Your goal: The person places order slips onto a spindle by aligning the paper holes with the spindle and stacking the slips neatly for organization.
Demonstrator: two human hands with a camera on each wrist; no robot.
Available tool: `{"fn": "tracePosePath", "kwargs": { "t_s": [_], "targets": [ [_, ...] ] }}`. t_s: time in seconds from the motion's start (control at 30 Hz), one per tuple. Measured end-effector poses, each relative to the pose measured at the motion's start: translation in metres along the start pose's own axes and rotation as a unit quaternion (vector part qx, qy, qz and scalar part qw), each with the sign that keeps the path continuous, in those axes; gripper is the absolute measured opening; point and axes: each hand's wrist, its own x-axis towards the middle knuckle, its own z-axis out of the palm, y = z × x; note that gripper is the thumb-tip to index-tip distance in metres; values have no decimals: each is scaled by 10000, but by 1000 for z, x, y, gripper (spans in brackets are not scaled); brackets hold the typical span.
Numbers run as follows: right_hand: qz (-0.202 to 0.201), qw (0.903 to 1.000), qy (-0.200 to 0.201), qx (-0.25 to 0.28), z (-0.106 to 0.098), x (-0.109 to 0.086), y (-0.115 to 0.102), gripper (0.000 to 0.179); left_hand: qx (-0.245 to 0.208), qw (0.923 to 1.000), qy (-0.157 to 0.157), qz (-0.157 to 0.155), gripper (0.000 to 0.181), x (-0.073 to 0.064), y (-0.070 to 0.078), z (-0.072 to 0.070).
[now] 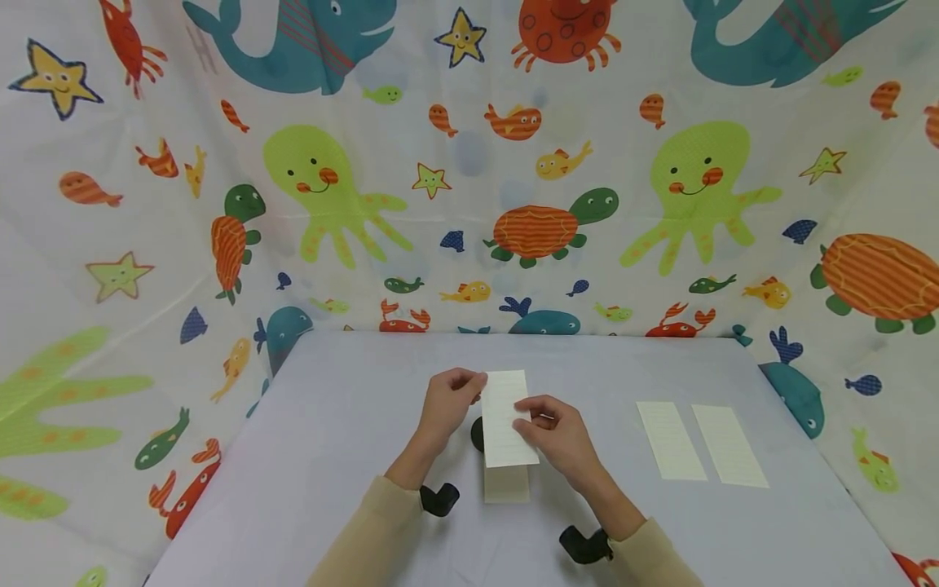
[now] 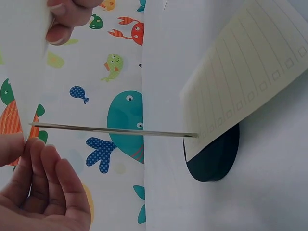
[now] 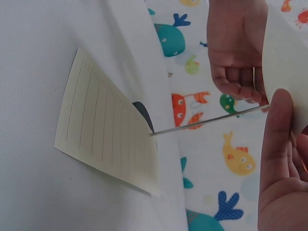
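My left hand [image 1: 449,403] pinches a cream lined note sheet [image 1: 504,416] by its upper left edge. Halfway down the opposite edge, my right hand [image 1: 553,428] grips the same sheet between thumb and fingers. Below it stands a paper spike, its thin metal rod [image 2: 110,130] rising from a round black base [image 2: 211,166]. The rod's tip is right at the underside of the held sheet. Another note sheet [image 2: 245,72], printed with lines and small checkboxes, sits low on the rod, tilted over the base; in the head view the held sheet mostly hides it.
Two more note sheets, one [image 1: 671,440] left of the other [image 1: 729,444], lie flat on the right of the white table [image 1: 352,424]. A curtain [image 1: 455,196] with sea animals hangs behind. Black camera mounts [image 1: 440,499] sit at both wrists.
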Motion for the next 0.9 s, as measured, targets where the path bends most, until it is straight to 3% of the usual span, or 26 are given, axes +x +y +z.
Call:
{"fn": "tracePosePath", "kwargs": {
  "t_s": [0.4, 0.9],
  "targets": [
    [33, 10000, 33, -86, 0, -2, -1, 23, 206, 9996, 80, -179, 25, 0, 1, 5],
    [56, 9999, 84, -64, -1, -4, 1, 24, 278, 9995, 148, -74, 25, -2, 1, 7]
  ]
}}
